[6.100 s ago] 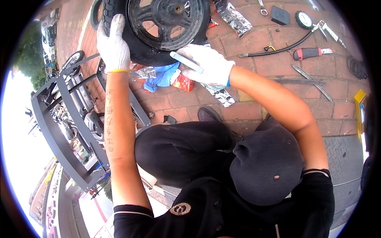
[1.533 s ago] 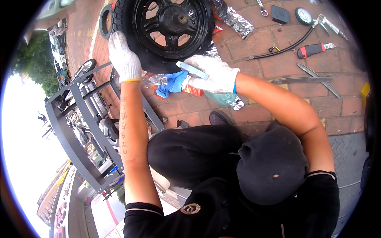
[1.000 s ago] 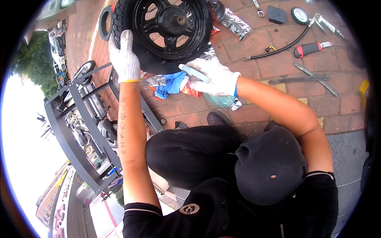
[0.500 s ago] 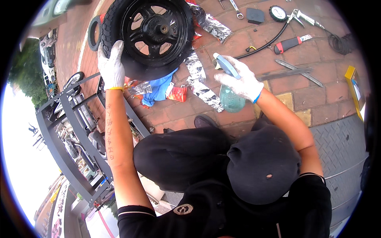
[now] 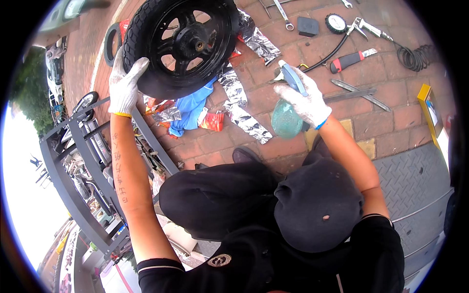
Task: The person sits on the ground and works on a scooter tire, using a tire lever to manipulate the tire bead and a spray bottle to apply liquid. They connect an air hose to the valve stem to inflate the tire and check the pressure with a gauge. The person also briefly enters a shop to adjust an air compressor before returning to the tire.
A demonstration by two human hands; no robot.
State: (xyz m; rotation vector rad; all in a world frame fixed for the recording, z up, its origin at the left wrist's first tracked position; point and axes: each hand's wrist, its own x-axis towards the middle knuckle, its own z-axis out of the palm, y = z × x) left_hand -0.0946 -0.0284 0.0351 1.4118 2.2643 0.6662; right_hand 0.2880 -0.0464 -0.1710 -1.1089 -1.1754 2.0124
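Note:
A black motorcycle wheel with a knobbly tyre stands tilted at the top of the view. My left hand, in a white glove, is closed on the tyre's near left edge, with the thumb over the sidewall. My gloved right hand grips a spray bottle by its neck and blue-grey trigger head. The bottle's body is clear greenish plastic, and its nozzle points toward the wheel. Under the wheel lie a blue cloth and crumpled silver-and-red foil wrapping.
On the brick paving at the right lie a combination wrench, a black block, a tyre inflator gauge, a red-black handled knife and metal bars. A yellow box stands near a ribbed metal plate. A dark metal frame stands left.
The wheel has turned a little, its spokes now sitting differently. My left hand has slid left along the tyre. The right hand, with the spray bottle, has moved slightly right.

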